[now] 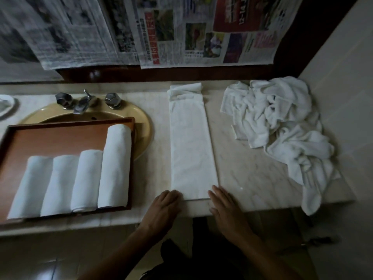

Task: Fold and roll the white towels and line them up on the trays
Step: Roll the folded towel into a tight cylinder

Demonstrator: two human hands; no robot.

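Note:
A white towel [191,142] lies folded into a long narrow strip on the marble counter, its far end bunched against the wall. My left hand [164,207] rests at the strip's near left corner. My right hand [224,205] lies flat at the near right corner, fingers straight. A brown wooden tray [50,138] over the sink holds several rolled white towels [80,178] side by side, the rightmost one longer. A heap of unfolded white towels [282,122] sits at the counter's right end.
A yellow sink [141,122] with chrome taps [84,102] lies behind the tray. Newspapers [181,31] hang on the wall above. One towel from the heap droops over the counter's front edge [310,199]. A white dish [6,104] is at far left.

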